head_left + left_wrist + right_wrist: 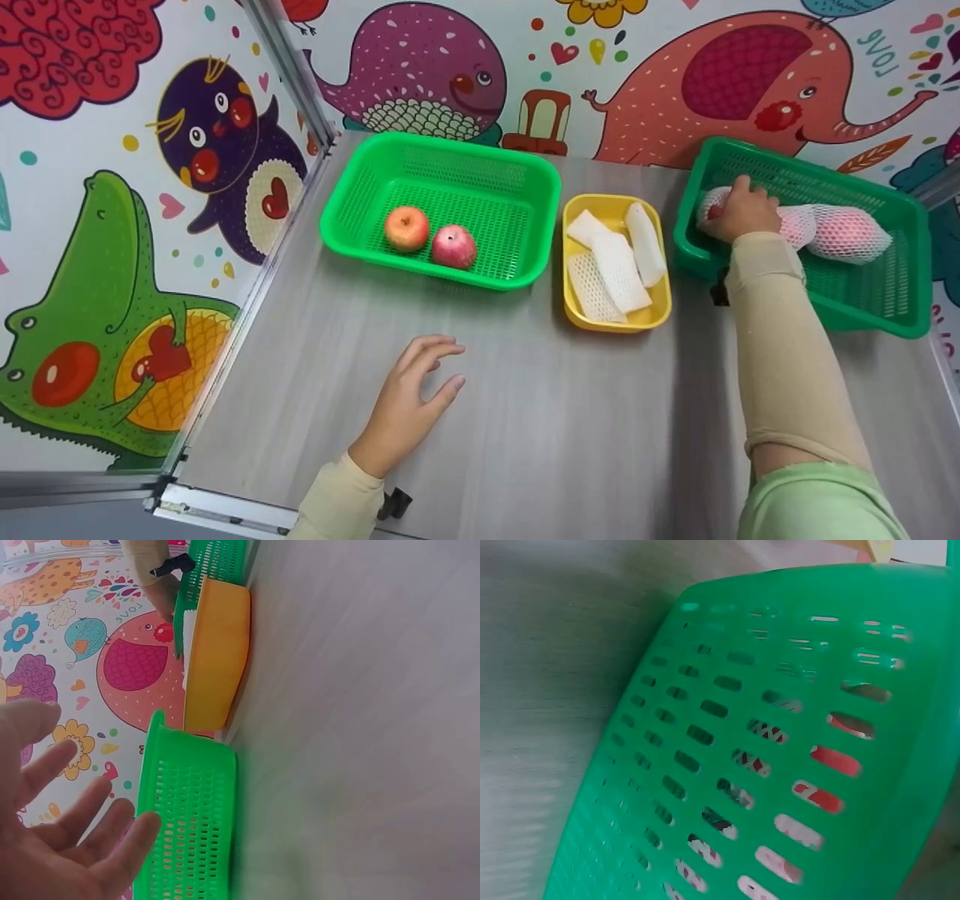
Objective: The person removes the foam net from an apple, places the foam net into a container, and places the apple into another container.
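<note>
My right hand (pixel 752 213) reaches into the dark green basket (pixel 892 300) at the right. Its fingers grip an apple in a white foam net (pixel 706 204), partly hidden by the hand. Beside it lie more net-wrapped fruit, one a pinkish apple (pixel 851 234). In the right wrist view the basket's slotted wall (pixel 727 735) covers most of the hand's work, with red showing through the slots. My left hand (pixel 409 401) hovers over the table, fingers spread and loosely bent, holding nothing. Ahead of it, a bright green basket (pixel 442 276) contains two bare apples (pixel 406 229).
Between the two baskets stands a small yellow basket (pixel 615 328) with several white foam nets (pixel 619 270) in it. A grey table (pixel 540 435) lies under everything. Walls printed with cartoon animals (pixel 427 67) rise at the back and left, joined by a metal frame (pixel 292 75).
</note>
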A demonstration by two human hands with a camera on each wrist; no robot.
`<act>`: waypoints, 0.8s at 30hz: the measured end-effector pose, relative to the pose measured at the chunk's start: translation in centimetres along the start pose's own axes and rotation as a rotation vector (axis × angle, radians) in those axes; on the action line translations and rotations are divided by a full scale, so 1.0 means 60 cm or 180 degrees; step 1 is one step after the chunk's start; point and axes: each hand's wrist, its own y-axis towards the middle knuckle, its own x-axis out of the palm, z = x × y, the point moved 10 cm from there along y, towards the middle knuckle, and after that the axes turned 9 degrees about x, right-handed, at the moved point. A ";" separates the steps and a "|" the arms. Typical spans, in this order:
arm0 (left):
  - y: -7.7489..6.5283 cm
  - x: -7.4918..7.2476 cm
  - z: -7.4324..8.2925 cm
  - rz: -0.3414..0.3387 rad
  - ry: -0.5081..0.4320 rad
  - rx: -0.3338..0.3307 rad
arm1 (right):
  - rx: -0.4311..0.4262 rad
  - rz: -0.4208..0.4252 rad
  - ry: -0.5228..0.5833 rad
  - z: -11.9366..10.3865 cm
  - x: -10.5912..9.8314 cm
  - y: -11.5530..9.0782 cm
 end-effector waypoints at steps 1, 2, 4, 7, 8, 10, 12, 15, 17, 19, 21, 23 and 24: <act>0.000 0.000 0.000 0.0002 -0.0002 -0.0004 | 0.0016 -0.0018 0.0014 0.001 0.000 0.000; 0.000 0.000 0.000 0.0004 -0.0005 -0.0007 | 0.0019 -0.0029 0.0021 0.002 0.001 0.000; 0.000 0.000 0.001 0.0003 -0.0009 -0.0010 | 0.0022 -0.0029 0.0016 0.003 0.000 -0.001; 0.000 0.001 0.001 0.0002 -0.0011 -0.0017 | -0.0012 -0.0006 -0.0080 0.002 -0.002 -0.002; 0.001 0.001 0.001 0.0001 -0.0016 -0.0019 | -0.0024 0.0005 -0.0120 0.002 -0.003 -0.003; 0.001 0.001 0.000 0.0001 -0.0016 -0.0025 | -0.0025 0.0004 -0.0203 0.003 -0.003 -0.005; 0.001 0.001 0.000 0.0011 -0.0015 -0.0020 | -0.0027 -0.0004 -0.0239 0.003 -0.003 -0.007; 0.001 0.002 0.000 0.0018 -0.0006 0.0012 | -0.0038 -0.0011 -0.0253 0.001 0.001 -0.010; 0.001 0.003 0.001 0.0021 -0.0009 0.0039 | -0.0068 -0.0003 -0.0241 -0.001 0.004 -0.012; 0.000 0.004 0.001 0.0019 -0.0013 0.0051 | -0.0112 0.0015 -0.0251 -0.005 0.007 -0.012; 0.000 0.005 0.000 0.0018 -0.0021 0.0046 | -0.0135 0.0029 -0.0245 -0.008 0.009 -0.011; 0.000 0.006 -0.001 0.0014 -0.0029 0.0023 | -0.0136 0.0039 -0.0226 -0.009 0.010 -0.011; -0.001 0.006 -0.002 0.0010 -0.0033 0.0012 | -0.0135 0.0043 -0.0221 -0.010 0.011 -0.011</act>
